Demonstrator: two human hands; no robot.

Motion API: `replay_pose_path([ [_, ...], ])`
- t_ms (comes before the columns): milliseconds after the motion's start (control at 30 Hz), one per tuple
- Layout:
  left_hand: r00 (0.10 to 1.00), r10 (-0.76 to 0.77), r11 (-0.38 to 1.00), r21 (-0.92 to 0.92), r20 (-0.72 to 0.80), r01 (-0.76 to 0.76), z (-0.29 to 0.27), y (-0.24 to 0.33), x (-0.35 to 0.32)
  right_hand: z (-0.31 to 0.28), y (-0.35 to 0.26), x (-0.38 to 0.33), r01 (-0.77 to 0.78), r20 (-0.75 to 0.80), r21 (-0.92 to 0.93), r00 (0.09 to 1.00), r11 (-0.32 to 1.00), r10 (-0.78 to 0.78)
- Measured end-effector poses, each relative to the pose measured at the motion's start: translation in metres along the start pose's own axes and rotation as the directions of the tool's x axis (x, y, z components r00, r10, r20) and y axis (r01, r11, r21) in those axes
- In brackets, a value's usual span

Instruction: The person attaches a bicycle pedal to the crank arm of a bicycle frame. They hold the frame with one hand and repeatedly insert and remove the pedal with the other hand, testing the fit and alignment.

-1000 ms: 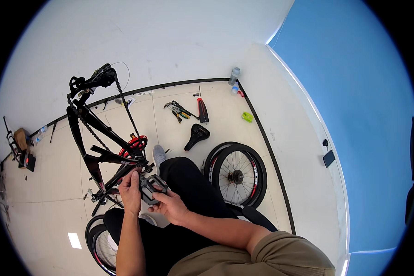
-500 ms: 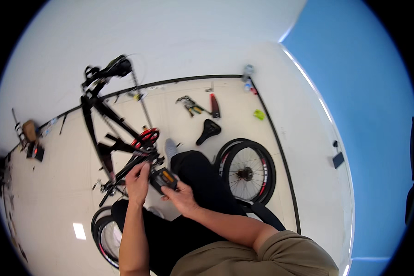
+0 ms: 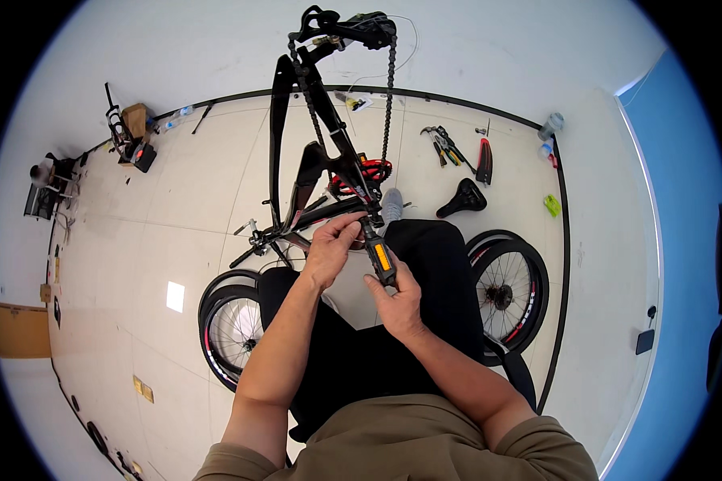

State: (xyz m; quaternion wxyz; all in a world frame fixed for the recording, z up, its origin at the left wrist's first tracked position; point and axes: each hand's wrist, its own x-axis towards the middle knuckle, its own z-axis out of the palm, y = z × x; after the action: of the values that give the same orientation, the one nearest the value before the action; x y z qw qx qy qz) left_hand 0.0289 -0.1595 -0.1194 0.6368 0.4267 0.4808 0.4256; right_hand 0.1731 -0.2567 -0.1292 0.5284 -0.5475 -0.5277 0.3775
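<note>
Gripped: black-and-orange pedal (image 3: 382,258) in right hand (image 3: 399,302), left hand (image 3: 330,246) pinching its axle end at bike frame (image 3: 309,172); pedal-fitting step apparently underway, next likely needing careful turning.

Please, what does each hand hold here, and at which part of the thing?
The right hand holds a black tool with an orange patch by its lower handle end. The left hand grips the black bicycle frame near the tool's upper tip.

Bare bike-repair room: stripped frame (image 3: 313,152), loose wheels (image 3: 505,293), floor tools (image 3: 445,144).
</note>
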Motion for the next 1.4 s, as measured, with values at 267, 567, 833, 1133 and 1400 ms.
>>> replay_pose_path([
  [267, 0.997, -0.073, 0.982, -0.178, -0.014, 0.07, 0.003, -0.004, 0.002, -0.009, 0.004, -0.007, -0.188, 0.111, 0.339, 0.981, 0.922, 0.159],
  [567, 0.991, -0.107, 0.958, -0.259, 0.085, 0.125, -0.003, -0.002, 0.004, -0.017, -0.003, 0.003, -0.564, 0.517, 0.826, 0.758, 0.002, 0.396],
  [833, 0.97, -0.169, 0.905, -0.361, 0.175, 0.223, 0.003, 0.017, -0.002, -0.017, -0.005, 0.005, -0.497, 0.672, 0.733, 0.632, -0.464, 0.385],
  [1133, 0.978, -0.103, 0.933, -0.323, 0.183, 0.159, -0.002, 0.0, 0.002, -0.017, 0.001, 0.002, -0.585, 0.635, 0.769, 0.657, -0.256, 0.406],
  [1400, 0.981, -0.11, 0.948, -0.28, 0.163, 0.153, -0.004, 0.005, 0.003, -0.015, -0.007, 0.001, -0.483, 0.361, 0.833, 0.843, 0.268, 0.399],
])
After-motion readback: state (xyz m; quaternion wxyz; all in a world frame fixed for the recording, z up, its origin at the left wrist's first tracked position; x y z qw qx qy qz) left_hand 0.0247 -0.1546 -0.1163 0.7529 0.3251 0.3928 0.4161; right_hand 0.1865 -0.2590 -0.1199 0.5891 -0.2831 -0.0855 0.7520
